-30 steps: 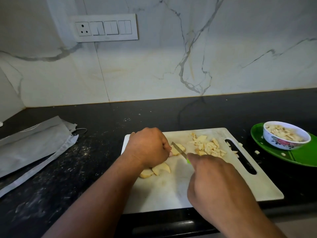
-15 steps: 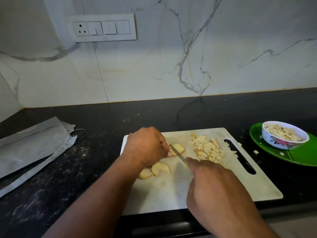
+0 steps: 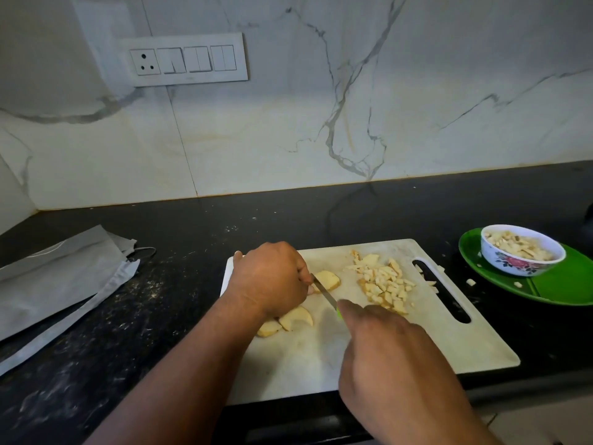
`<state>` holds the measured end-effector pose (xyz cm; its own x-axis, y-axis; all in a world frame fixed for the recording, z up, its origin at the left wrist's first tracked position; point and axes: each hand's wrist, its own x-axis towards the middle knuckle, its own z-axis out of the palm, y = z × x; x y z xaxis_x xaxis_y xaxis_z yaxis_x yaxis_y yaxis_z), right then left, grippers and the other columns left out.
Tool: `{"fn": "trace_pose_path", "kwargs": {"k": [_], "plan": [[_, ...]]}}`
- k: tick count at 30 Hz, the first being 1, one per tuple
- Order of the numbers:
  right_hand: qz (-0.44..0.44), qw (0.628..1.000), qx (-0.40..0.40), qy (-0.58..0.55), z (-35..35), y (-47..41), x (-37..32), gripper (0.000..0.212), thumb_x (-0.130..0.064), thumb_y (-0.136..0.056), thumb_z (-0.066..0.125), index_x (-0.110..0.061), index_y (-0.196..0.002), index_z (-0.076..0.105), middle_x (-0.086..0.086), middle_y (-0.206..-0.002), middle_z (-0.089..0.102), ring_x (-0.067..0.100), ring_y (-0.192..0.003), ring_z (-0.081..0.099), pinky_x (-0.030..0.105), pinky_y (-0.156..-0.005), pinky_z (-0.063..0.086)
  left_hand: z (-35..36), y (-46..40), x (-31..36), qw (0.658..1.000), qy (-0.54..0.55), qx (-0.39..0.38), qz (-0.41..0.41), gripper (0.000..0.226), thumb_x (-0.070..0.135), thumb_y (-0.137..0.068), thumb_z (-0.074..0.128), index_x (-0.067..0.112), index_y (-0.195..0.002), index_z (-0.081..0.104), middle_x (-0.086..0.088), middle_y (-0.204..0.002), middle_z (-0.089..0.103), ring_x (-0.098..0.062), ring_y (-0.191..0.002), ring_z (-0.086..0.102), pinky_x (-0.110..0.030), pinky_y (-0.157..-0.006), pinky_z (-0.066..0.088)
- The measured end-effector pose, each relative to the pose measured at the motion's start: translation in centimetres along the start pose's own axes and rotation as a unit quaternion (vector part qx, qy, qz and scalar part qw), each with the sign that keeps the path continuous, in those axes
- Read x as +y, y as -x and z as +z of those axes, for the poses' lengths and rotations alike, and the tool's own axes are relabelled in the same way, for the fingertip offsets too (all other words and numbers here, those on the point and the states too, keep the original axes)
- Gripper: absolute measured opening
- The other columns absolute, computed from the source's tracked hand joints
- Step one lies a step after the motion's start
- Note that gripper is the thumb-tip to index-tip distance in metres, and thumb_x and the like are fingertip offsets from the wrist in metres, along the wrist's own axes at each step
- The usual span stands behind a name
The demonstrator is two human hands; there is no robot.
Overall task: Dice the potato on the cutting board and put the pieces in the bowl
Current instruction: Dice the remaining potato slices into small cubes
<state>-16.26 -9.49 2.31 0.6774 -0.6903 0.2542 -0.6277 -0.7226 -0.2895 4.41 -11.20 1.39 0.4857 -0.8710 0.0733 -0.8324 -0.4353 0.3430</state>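
On the white cutting board (image 3: 401, 345), my left hand (image 3: 271, 279) holds a potato slice (image 3: 329, 279) down with curled fingers. My right hand (image 3: 388, 354) grips a green-handled knife (image 3: 324, 292), its blade lying across the slice right beside my left fingertips. Two more potato slices (image 3: 290, 321) lie just under my left wrist. A heap of diced potato (image 3: 383, 284) sits on the board's far right part. The floral bowl (image 3: 521, 250), partly full of diced pieces, stands on a green plate (image 3: 564, 284) to the right of the board.
A grey folded cloth (image 3: 61, 281) lies on the black counter (image 3: 192, 239) at the left. A few stray potato bits (image 3: 470, 282) lie by the board's handle slot and on the plate. The marble wall with a switch panel (image 3: 184, 59) rises behind.
The knife blade has shifted slightly left along the slice, closer to my left fingertips. Both hands otherwise stay in place.
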Motion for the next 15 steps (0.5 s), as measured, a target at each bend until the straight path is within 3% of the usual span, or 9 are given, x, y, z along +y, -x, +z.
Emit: {"fn": "trace_pose_path", "kwargs": {"k": [3,5,10,15], "plan": [[0.013,1.0,-0.012,-0.008,-0.6,2.1,0.7,0.064,-0.035,-0.093,0.046,-0.04,-0.15,0.019,-0.016,-0.124,0.049,0.007,-0.114,0.055,0.019,-0.09,0.043,0.3,-0.1,-0.2,1.0,0.023,-0.001,-0.005,0.011,0.041,-0.084,0.083,0.042,-0.075,0.077,0.024,-0.078,0.071,-0.002,-0.084,0.067,-0.057,-0.107,0.05],[0.014,1.0,-0.026,0.002,-1.7,2.9,0.7,0.062,-0.041,-0.095,0.042,-0.046,-0.15,0.016,-0.019,-0.13,0.047,0.003,-0.12,0.052,0.015,-0.094,0.04,0.2,-0.1,-0.4,1.0,0.031,-0.002,-0.004,0.01,0.043,-0.083,0.084,0.042,-0.075,0.078,0.026,-0.077,0.071,-0.001,-0.084,0.067,-0.054,-0.105,0.052],[-0.003,1.0,0.01,0.007,-2.8,1.0,-0.3,0.056,-0.032,-0.093,0.046,-0.035,-0.147,0.03,-0.014,-0.124,0.054,0.007,-0.109,0.057,0.019,-0.086,0.044,-0.1,0.0,-0.5,0.999,0.051,-0.001,-0.01,0.012,0.036,-0.082,0.087,0.038,-0.074,0.078,0.026,-0.073,0.072,0.003,-0.076,0.069,-0.031,-0.081,0.063],[0.006,1.0,0.02,-0.004,-0.8,-1.6,-1.0,0.043,-0.022,-0.09,0.051,-0.028,-0.133,0.05,-0.008,-0.104,0.061,0.01,-0.086,0.057,0.02,-0.072,0.047,-0.3,0.2,-0.5,0.999,0.052,-0.004,-0.004,0.012,0.04,-0.082,0.086,0.039,-0.074,0.078,0.027,-0.073,0.072,0.004,-0.074,0.069,-0.03,-0.079,0.063]]}}
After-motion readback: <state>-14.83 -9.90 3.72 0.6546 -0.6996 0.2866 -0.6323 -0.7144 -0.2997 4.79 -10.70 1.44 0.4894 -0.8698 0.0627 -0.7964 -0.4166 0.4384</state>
